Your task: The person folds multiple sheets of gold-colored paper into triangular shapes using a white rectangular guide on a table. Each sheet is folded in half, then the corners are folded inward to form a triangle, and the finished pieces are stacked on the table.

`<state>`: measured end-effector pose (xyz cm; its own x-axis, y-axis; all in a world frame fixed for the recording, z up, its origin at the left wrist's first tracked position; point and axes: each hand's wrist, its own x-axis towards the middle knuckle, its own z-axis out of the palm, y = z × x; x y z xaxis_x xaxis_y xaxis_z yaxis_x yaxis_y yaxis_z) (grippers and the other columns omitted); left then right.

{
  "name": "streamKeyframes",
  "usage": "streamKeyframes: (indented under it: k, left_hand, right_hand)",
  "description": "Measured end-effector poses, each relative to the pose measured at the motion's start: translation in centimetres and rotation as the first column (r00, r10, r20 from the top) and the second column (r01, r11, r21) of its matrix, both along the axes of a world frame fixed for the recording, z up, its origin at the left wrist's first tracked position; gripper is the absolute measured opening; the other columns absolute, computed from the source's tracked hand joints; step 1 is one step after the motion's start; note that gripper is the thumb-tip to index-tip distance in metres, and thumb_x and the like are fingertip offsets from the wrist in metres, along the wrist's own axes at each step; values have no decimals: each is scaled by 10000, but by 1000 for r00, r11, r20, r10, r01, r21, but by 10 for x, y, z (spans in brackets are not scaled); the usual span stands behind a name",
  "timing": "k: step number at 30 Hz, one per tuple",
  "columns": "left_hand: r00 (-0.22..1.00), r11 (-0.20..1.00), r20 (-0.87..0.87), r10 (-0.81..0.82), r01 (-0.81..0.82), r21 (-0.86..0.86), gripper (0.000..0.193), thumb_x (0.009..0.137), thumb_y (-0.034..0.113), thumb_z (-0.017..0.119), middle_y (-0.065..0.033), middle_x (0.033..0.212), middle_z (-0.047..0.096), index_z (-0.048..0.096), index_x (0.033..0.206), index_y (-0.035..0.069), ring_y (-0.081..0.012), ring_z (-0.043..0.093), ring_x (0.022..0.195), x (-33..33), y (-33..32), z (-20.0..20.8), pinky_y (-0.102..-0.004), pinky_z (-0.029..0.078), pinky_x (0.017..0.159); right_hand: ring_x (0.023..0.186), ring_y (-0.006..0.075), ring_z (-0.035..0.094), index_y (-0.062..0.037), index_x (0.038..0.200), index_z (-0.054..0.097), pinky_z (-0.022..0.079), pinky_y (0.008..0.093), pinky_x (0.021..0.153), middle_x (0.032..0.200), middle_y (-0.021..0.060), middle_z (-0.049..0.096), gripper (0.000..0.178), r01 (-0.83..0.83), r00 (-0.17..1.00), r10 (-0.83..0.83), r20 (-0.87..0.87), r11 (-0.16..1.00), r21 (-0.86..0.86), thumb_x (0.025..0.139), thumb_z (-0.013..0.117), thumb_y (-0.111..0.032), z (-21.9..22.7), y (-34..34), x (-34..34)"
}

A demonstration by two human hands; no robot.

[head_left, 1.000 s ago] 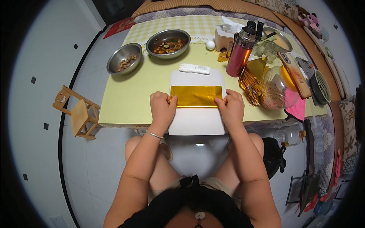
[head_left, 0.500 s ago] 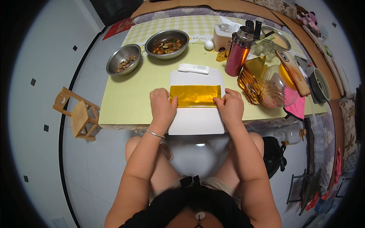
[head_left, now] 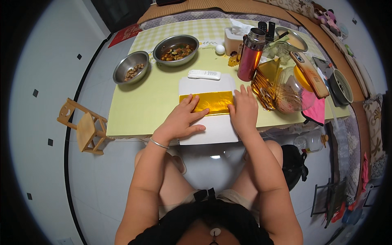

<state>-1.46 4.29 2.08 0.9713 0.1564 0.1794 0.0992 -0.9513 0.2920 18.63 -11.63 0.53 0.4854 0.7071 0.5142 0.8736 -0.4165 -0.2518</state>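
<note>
So, gold foil (head_left: 218,102), bowl (head_left: 127,61) — nuts (head_left: 133,72) inside

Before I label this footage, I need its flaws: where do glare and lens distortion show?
Head view: sheen on the gold sheet, highlights on the shiny flask, a bright reflection on the floor; also in the head view, the black strip at the wall's foot bows into a curve, and the picture's corners fall to black.

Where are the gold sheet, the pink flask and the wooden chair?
Gold sheet (head_left: 217,102), head view: its upper face.
Pink flask (head_left: 249,63), head view: its body.
Wooden chair (head_left: 85,128), head view: its seat.
</note>
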Motion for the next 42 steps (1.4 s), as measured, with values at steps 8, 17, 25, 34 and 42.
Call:
streamKeyframes:
  k: [8, 17, 25, 34, 42]
  left_hand:
    - [998, 970, -45, 41, -29, 242, 873, 888, 734, 536, -253, 1624, 310, 450, 1545, 166, -435, 239, 1526, -6, -11, 0, -585, 143, 1236]
    - [998, 986, -39, 52, -45, 163, 1107, 870, 775, 515, -302, 1606, 300, 315, 1537, -85, -438, 246, 1522, -17, -41, -12, -527, 193, 1241]
    - [968, 965, 95, 231, -241, 107, 619, 858, 495, 717, -222, 1365, 606, 670, 1222, -3, -394, 517, 1346, -32, -18, -11, -573, 352, 1156]
    - [907, 917, 137, 398, -397, -37, 528, 695, 201, 874, -154, 1272, 653, 699, 1167, 42, -422, 489, 1324, -19, 17, -3, -513, 380, 1145]
    - [905, 891, 169, 390, -324, -318, 796, 688, 130, 860, -177, 1250, 607, 534, 1407, 31, -389, 470, 1282, 0, 38, -12, -455, 407, 1095]
  right_hand:
    - [1488, 358, 352, 10, 1508, 425, 203, 524, 1239, 1592, 203, 390, 818, -523, 848, 527, -49, 818, -239, 903, 676, -480, -20, -15, -42]
    - [1511, 370, 304, 51, 1521, 380, 203, 493, 1246, 1594, 248, 363, 924, -496, 867, 485, -118, 813, -306, 877, 686, -537, -12, -20, -44]
    - [1409, 376, 459, 37, 1372, 567, 362, 496, 1162, 1472, 257, 514, 707, -388, 921, 363, -140, 877, -284, 908, 678, -484, 4, -40, -29]
    - [921, 305, 706, -63, 831, 770, 569, 389, 814, 990, 121, 748, 296, -81, 954, -6, -299, 957, -278, 919, 671, -327, 34, -31, -9]
    - [729, 137, 678, 68, 1361, 543, 567, 263, 639, 877, 106, 668, 363, -13, 327, 384, -863, 915, 403, 1004, 528, 7, -3, 5, 4]
